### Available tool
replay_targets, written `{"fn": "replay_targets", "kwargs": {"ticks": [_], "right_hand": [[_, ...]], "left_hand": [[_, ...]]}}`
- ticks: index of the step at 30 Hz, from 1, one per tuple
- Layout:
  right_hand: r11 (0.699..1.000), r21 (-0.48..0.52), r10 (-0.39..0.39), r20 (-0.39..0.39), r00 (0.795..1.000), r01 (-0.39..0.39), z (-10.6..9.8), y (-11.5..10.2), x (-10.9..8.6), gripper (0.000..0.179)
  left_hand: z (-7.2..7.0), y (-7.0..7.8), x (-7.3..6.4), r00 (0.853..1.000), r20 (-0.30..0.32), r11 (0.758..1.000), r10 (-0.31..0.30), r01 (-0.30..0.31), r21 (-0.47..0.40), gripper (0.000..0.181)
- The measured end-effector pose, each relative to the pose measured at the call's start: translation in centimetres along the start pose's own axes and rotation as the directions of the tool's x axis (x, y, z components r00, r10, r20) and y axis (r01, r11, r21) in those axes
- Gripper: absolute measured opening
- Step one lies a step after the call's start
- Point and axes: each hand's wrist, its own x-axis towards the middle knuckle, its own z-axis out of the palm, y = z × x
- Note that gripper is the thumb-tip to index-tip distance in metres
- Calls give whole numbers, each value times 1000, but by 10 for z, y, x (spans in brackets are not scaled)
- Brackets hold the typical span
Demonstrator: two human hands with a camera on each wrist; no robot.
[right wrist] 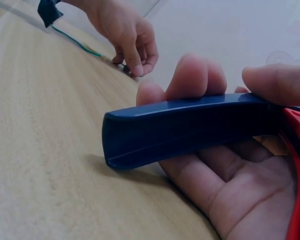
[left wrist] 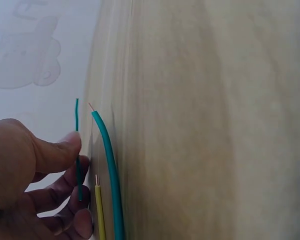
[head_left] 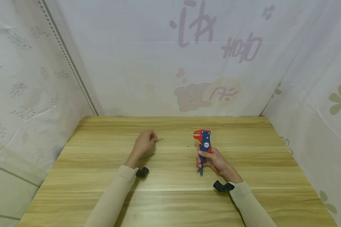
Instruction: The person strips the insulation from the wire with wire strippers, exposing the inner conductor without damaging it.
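My left hand (head_left: 144,143) pinches a short, thin green wire (left wrist: 77,115) between thumb and fingers, its end poking out to the right in the head view. A thicker green wire (left wrist: 109,155) with a bare copper tip lies on the table beside that hand. Close to it is a yellow wire (left wrist: 100,212), also showing bare copper at its end. In my right hand (head_left: 216,160) is a red and blue wire stripper (head_left: 206,137), gripped by its handles with the red jaws apart and pointing left. Its blue handle (right wrist: 180,131) fills the right wrist view.
A tiny green scrap (head_left: 188,146) and a tiny yellow scrap (head_left: 186,150) lie on the wooden table (head_left: 170,201) between the hands. Patterned cloth (head_left: 136,63) hangs behind the table and at both sides. Black wrist mounts (head_left: 223,186) stick out from both sleeves.
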Motion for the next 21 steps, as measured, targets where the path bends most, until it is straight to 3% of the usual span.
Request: {"fn": "replay_targets", "kwargs": {"ticks": [6, 10, 15, 21], "right_hand": [[1000, -5, -2, 4, 1000, 2, -1, -1, 0, 25], [1000, -12, -4, 5, 1000, 4, -1, -2, -2, 24], [1000, -23, 1, -5, 1000, -1, 1, -3, -1, 30], [1000, -22, 13, -6, 1000, -13, 3, -4, 0, 31]], "left_hand": [[0, 0, -2, 1000, -3, 998, 1, -1, -59, 5], [2, 1, -4, 999, 10, 993, 38, -37, -108, 12], [4, 4, -10, 994, 16, 990, 111, -109, -90, 14], [5, 10, -16, 990, -12, 986, 140, -141, -86, 12]]}}
